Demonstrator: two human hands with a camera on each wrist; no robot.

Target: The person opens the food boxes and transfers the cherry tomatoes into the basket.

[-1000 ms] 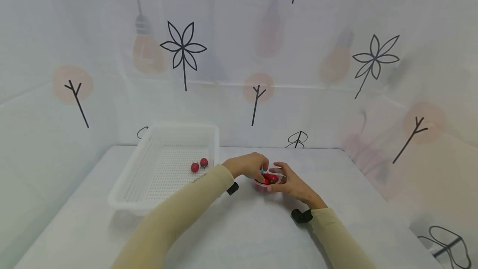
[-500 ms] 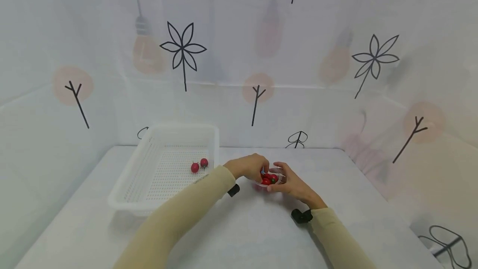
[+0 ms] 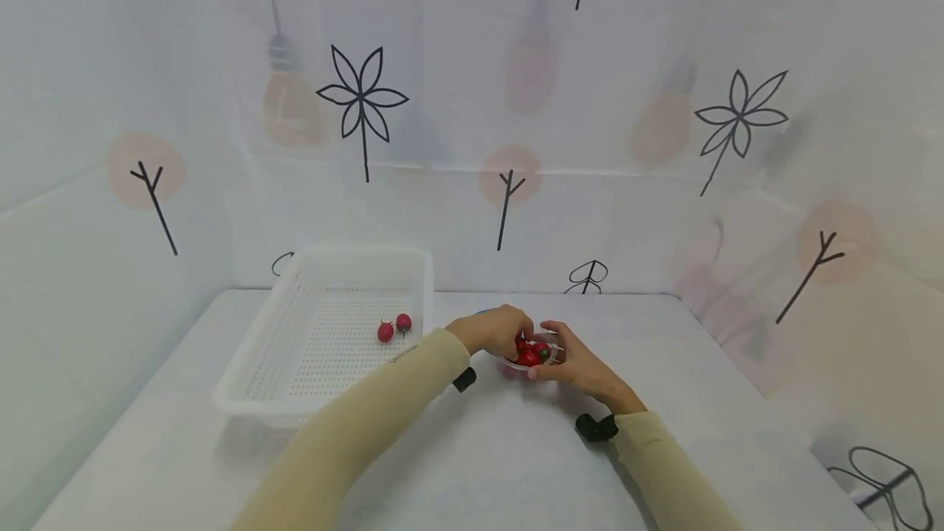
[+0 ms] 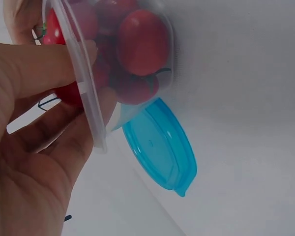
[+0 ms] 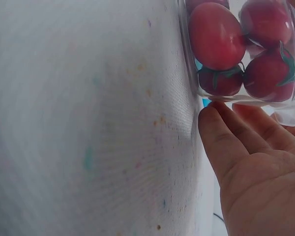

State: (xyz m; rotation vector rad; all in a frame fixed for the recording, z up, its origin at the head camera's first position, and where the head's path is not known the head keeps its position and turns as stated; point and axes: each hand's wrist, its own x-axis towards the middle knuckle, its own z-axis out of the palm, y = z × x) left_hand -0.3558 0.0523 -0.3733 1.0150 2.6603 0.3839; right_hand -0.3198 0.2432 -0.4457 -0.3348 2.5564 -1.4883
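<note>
My left hand [image 3: 496,329] reaches down into a clear plastic container [image 4: 91,98], thumb and fingers past its rim. Between them is a red cherry tomato [image 4: 69,93], which they pinch among the others inside. Several more tomatoes [image 5: 217,37], some with green stems, show through the wall. On the container's right side my right hand [image 3: 583,367] holds it, thumb at the near side and fingers round the far side. The right wrist view has these fingers [image 5: 221,132] against the wall. The left hand covers part of the container in the head view.
A white perforated basket [image 3: 254,351] stands on the left of the white table [image 3: 487,465], with two tomatoes [image 3: 385,332] in it. Behind the container lies a blue lid [image 4: 160,147]. A patterned cloth [image 3: 457,211] hangs at the table's back edge.
My left hand has shifted slightly right and deeper into the container, and the tomatoes there have moved a little. A blue edge now shows behind the hand. The right hand stays in place.
</note>
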